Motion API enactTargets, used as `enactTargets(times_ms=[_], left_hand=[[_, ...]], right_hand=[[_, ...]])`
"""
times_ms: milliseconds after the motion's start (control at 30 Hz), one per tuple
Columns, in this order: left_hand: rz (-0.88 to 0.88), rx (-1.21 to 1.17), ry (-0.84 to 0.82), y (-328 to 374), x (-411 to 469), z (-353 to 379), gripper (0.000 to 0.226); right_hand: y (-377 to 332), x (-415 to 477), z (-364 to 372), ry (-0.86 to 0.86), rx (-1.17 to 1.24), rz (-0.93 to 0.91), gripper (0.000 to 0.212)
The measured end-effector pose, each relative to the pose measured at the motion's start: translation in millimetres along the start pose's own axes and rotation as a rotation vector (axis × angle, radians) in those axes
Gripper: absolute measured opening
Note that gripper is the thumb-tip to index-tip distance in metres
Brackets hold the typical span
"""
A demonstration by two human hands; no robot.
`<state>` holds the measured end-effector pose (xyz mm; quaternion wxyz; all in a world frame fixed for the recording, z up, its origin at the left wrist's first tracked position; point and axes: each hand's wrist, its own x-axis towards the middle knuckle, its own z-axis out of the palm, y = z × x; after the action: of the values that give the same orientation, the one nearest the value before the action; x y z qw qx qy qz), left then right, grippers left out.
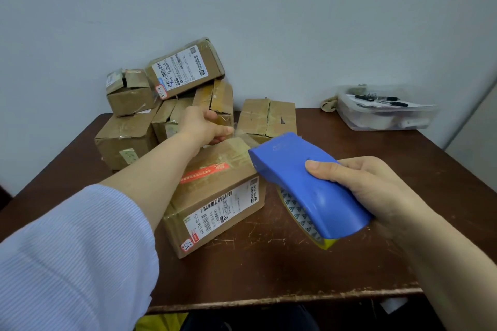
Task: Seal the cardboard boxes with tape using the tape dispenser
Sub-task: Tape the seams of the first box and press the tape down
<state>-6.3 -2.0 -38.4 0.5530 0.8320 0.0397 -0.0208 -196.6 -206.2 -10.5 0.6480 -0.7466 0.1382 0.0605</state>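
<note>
Near brown cardboard box with white shipping label (215,196) lies slantwise mid-bench, on the dark brown wooden bench (269,271). Left hand (207,126) reaches to its far end, fingers curled and holding that edge; whether it also pins a tape end, cannot tell. Right hand (360,185) is wrapped round the blue plastic tape dispenser (295,177), thumb on top, nose hovering just beside the box's right top edge.

Glossy tape already crosses the box top; fresh or old, cannot tell. My read: this box is mid-strip or about to get one.

Heap of brown cardboard boxes (129,137) behind, by the wall, some seams gaping, so probably most sealing remains.

Clear plastic tub with pens (384,115) far right
</note>
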Motion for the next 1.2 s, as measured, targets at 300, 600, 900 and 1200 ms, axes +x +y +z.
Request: enactTargets(times_ms=[300,600,900,1200], left_hand=[[0.019,0.320,0.007,-1.3,-1.5,5.5,0.074],[-0.001,0.453,-0.036,7.4,-9.4,5.3,0.074],[0.413,0.567,0.142,1.1,-18.1,8.5,0.026],[0.150,0.656,-0.574,11.8,-42.0,-2.3,0.071]], right_hand=[[12.1,5.2,-0.5,-0.013,0.057,0.016,0.049],[16.4,6.8,-0.6,-0.016,0.071,0.001,0.047],[14.3,8.9,1.1,-0.032,0.110,-0.006,0.030],[16.6,16.7,3.0,-0.027,0.121,-0.020,0.029]])
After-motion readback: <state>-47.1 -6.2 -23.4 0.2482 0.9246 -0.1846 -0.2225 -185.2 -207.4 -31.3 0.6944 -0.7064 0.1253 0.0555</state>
